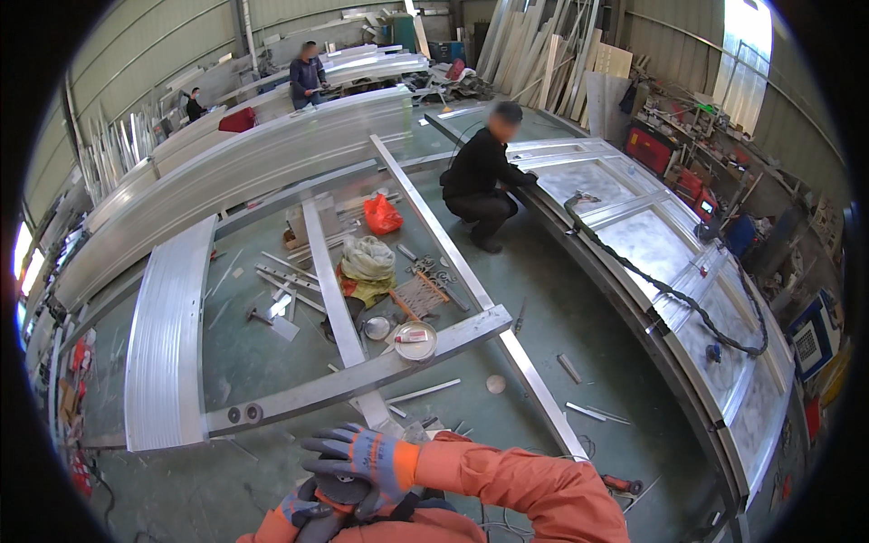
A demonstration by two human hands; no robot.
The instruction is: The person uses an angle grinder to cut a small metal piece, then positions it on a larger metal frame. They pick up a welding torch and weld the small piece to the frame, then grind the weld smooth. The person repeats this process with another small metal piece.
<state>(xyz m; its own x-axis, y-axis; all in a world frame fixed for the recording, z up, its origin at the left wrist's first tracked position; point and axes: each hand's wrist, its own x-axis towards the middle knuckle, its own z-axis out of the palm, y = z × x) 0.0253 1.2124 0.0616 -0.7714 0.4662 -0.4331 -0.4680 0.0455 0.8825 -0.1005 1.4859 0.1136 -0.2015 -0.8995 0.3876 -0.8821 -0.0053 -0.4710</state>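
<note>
Close to my body at the bottom of the head view is an angle grinder with a dark round disc (342, 489) and a bit of orange body. My left hand (303, 509), in a grey and blue glove, is wrapped round the tool's body, partly hidden by the disc. From above, my right hand (369, 460) clasps the disc, fingers reaching across to the left and thumb below. Both arms wear orange sleeves. Two small dark discs (244, 414) lie on the grey metal beam (299, 398) just ahead. A white round lid (415, 342) with a red and white tube sits farther along that beam.
A long metal bar (453, 249) crosses the beam at right. Ribbed panel (167, 335) lies at left. Offcuts, bags and a red bag (383, 215) litter the floor. A co-worker (489, 172) crouches by the large framed panel (652, 237). Another power tool (623, 485) lies lower right.
</note>
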